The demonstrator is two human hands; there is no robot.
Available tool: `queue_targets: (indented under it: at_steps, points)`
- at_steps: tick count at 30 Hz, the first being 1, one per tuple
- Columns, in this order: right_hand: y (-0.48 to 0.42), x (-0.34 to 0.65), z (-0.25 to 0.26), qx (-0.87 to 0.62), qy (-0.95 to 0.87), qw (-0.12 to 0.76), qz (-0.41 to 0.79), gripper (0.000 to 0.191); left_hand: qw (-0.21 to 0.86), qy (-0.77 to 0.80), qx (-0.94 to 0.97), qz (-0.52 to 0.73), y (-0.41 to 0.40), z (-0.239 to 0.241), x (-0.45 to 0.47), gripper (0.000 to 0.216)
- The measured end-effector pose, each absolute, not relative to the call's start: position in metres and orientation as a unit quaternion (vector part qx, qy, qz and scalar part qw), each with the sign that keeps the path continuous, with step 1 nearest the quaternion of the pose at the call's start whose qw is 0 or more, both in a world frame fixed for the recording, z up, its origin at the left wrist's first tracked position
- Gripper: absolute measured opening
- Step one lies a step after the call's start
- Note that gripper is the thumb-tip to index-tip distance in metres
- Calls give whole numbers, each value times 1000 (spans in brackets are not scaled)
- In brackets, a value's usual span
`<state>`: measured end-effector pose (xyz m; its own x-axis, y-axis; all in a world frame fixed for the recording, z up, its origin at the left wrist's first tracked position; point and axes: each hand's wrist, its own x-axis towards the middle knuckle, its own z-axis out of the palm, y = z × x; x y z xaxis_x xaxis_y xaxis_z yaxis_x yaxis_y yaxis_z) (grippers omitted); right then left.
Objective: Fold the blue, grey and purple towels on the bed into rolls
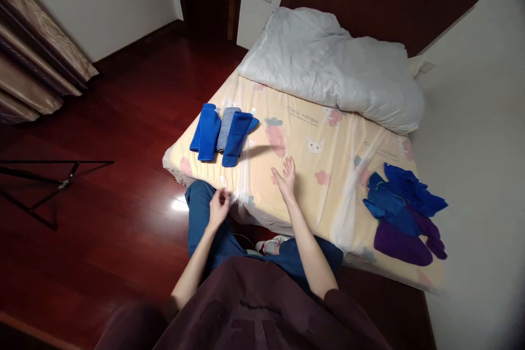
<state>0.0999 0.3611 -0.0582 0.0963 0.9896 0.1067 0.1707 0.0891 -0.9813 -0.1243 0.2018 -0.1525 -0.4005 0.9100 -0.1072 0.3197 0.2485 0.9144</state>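
My left hand hovers near my left knee at the bed's front edge, its fingers loosely curled and nothing visible in them. Over the patterned bed sheet, my right hand is open, palm up, with fingers spread and empty. Beyond my hands, toward the bed's left side, lie a folded blue cloth piece, a folded grey one and another folded blue one, side by side. They look like garments. A crumpled heap holds blue clothes and a purple garment at the bed's right side.
A bunched pale grey quilt lies against the dark headboard. On the left, black tripod legs stand on the red wooden floor. Curtains hang at the far left. A white wall borders the bed's right side.
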Motion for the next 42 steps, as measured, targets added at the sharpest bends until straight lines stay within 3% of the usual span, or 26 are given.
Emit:
queue_targets:
  at_steps: [3,6,13,20,28,33,42]
  points:
    - [298,168,-113,-625,-415,476,458,79,487,610,540,315,147,-158,-81,32]
    - [225,229,-147,-676,-334,450,478,58,557,476,652,193,126,-162,-55,29]
    - [129,298,-152,-657,-169,572,461,39,499,451,735,88,164,-170,-54,33]
    - [162,331,-139,-616,-101,623,471,40,464,463,749,96,180,-172,-45,38]
    - [226,412,-109,-659,-77,667,339,36,509,455,730,24,152,-165,-36,39]
    - [297,480,-81,-702,-151,643,264,22,518,494,698,29,154,-160,-44,39]
    - [390,564,-77,-737,-110,617,255,14,527,595,600,86,158,-166,-54,45]
